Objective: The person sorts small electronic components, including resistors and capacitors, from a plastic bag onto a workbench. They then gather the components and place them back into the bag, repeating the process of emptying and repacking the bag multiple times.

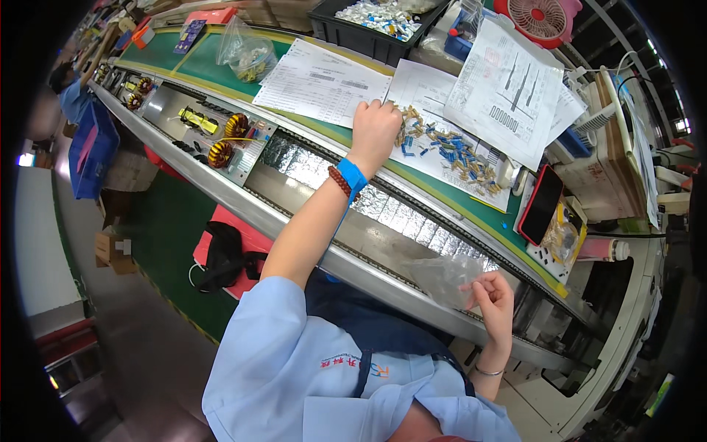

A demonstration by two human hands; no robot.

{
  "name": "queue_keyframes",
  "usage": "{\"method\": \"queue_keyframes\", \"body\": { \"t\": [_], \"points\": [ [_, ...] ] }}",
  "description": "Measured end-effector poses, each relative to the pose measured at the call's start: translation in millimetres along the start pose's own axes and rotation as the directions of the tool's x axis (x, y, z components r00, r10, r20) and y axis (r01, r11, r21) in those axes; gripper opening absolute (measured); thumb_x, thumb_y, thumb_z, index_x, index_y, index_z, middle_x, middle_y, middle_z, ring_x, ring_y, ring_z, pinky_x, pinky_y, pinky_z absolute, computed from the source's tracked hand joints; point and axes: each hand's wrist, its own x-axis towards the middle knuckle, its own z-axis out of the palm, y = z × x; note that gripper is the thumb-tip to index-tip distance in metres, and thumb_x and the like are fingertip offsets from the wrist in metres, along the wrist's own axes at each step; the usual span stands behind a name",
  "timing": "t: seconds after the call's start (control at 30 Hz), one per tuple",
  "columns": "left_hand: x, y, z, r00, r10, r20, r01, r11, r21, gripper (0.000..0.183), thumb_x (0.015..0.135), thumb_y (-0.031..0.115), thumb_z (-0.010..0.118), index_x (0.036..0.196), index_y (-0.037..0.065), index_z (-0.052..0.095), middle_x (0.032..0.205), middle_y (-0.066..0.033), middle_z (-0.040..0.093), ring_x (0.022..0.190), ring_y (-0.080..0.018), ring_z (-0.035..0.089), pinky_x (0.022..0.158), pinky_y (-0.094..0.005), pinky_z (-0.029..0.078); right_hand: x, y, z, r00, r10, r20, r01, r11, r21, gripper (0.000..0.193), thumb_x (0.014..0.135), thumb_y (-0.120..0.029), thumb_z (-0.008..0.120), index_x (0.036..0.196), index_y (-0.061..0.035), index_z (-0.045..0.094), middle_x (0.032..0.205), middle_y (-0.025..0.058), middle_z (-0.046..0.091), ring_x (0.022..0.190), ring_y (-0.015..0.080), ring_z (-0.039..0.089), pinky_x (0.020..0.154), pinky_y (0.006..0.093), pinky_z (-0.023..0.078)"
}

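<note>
My left hand [374,131] reaches across the conveyor to the far side, a blue wrist strap [352,175] around its wrist. Its fingers are curled together at the left edge of a loose pile of small blue and tan electronic components [460,156] on white paper. Whatever lies between those fingertips is hidden. Low on the right, my right hand [493,295] pinches the edge of a clear plastic bag [443,280], which hangs over the near part of the conveyor. What the bag contains, if anything, I cannot make out.
A circuit board [239,163] with copper coils sits on the conveyor's left part. Printed sheets [320,82], a bag of small yellowish parts [249,60] and a black bin [353,38] occupy the far side. A red-edged phone [541,205] and a pink fan [539,18] are at right.
</note>
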Motion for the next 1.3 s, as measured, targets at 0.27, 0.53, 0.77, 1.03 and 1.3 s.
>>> {"method": "queue_keyframes", "body": {
  "t": [0.27, 0.53, 0.77, 1.03, 1.3],
  "points": [
    [-21, -34, -20, 0.971, -0.192, -0.140, 0.193, 0.981, -0.006, 0.004, 0.076, 0.013, 0.059, 0.076, 0.008, 0.060, 0.074, -0.0060, 0.057, 0.076, -0.0268, 0.054, 0.066, -0.0393, 0.040, -18, 1, 3, 0.997, -0.070, -0.040, 0.069, 0.997, -0.021, 0.004, 0.089, -0.005, 0.049, 0.091, -0.0007, 0.049, 0.083, 0.0137, 0.064, 0.058, 0.0090, 0.054, 0.053, 0.0203, 0.045],
    [-39, -12, -53, 0.945, -0.247, -0.217, 0.175, 0.937, -0.304, 0.033, 0.073, 0.012, 0.066, 0.104, 0.006, 0.059, 0.094, -0.0121, 0.059, 0.087, -0.0310, 0.056, 0.075, -0.0402, 0.044, -16, -7, 21, 0.968, -0.207, -0.141, 0.207, 0.978, -0.010, 0.009, 0.087, -0.002, 0.051, 0.095, 0.0022, 0.051, 0.125, 0.0222, 0.048, 0.068, 0.0088, 0.058, 0.061, 0.0221, 0.049],
    [-104, 104, -119, 0.934, 0.356, 0.021, -0.247, 0.689, -0.681, 0.094, 0.057, 0.029, 0.077, 0.133, -0.002, 0.031, 0.132, -0.0193, 0.039, 0.116, -0.0307, 0.043, 0.096, -0.0428, 0.034, -5, -12, 58, 0.981, -0.188, 0.037, 0.192, 0.969, -0.153, 0.045, 0.087, -0.002, 0.051, 0.130, 0.0013, 0.038, 0.127, 0.0195, 0.047, 0.084, 0.0141, 0.061, 0.074, 0.0272, 0.051],
    [-104, 102, -114, 0.959, 0.284, 0.013, -0.188, 0.670, -0.718, 0.093, 0.057, 0.025, 0.076, 0.132, -0.005, 0.030, 0.121, -0.0150, 0.046, 0.108, -0.0267, 0.047, 0.094, -0.0420, 0.034, 4, -28, 69, 0.982, -0.145, 0.117, 0.175, 0.935, -0.307, 0.056, 0.088, -0.003, 0.050, 0.138, -0.0005, 0.023, 0.123, 0.0231, 0.049, 0.101, 0.0247, 0.060, 0.079, 0.0297, 0.048],
    [-103, 82, -108, 0.964, 0.239, 0.116, -0.108, 0.752, -0.651, 0.086, 0.057, 0.022, 0.075, 0.130, -0.002, 0.036, 0.099, -0.0076, 0.051, 0.092, -0.0213, 0.051, 0.080, -0.0358, 0.036, 31, -42, 67, 0.956, -0.105, 0.273, 0.240, 0.814, -0.529, 0.041, 0.086, -0.004, 0.053, 0.125, 0.0005, 0.042, 0.106, 0.0148, 0.063, 0.095, 0.0205, 0.063, 0.078, 0.0304, 0.048]
  ]
}}
